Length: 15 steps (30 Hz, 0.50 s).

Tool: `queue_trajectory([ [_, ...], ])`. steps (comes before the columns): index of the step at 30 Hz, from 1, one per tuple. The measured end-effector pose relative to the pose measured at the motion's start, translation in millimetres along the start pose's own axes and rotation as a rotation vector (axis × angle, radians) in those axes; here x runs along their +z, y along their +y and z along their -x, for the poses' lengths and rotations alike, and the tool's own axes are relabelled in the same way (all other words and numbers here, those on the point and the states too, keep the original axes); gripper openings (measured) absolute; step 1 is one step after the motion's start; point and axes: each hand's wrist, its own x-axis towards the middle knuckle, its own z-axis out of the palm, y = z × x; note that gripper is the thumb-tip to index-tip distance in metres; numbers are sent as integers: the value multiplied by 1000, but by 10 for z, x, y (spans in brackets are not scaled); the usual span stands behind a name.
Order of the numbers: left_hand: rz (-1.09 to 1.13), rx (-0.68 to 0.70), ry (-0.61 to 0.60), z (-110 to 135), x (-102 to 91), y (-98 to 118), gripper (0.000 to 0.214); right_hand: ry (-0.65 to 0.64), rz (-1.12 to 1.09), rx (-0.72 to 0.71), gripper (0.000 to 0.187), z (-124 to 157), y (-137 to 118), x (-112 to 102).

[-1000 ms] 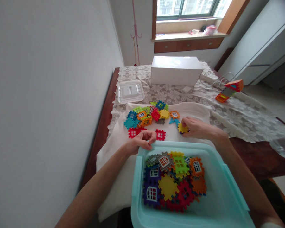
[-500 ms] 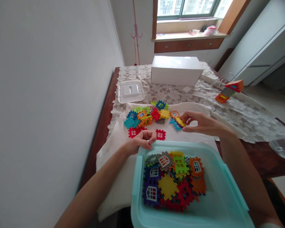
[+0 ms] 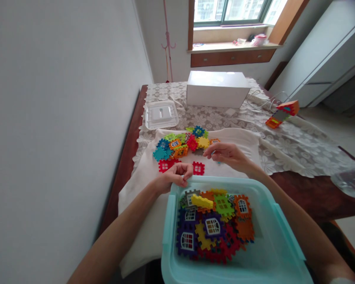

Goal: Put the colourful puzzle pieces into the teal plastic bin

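While the left hand is resting curled almost closed at the far left corner of the teal bin, with nothing showing in it, the right hand is reaching palm down over the white cloth, just beside the loose tiles. Whether it is gripping one cannot be told. More binned tiles are lying heaped inside the bin at the tabletop's near edge.

Dark brown wooden bench: a white lace tablecloth covers its far part. A cream fabric sheet lies at near left, overlapping the lace.
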Motion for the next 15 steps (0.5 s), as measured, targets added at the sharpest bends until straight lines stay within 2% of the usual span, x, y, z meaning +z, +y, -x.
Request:
queue_trajectory([
  [3,-17,3,6,-5,-3,5,39,-45,306,-87,30,-43,208,219],
  [7,-13,5,-11,-1,2,14,37,-248,550,-183,39,-64,309,375],
  [10,-12,4,-7,6,8,18,37,-300,588,-190,28,-81,325,374],
  [15,-18,-19,25,20,22,26,39,-250,531,-231,24,-56,293,323],
])
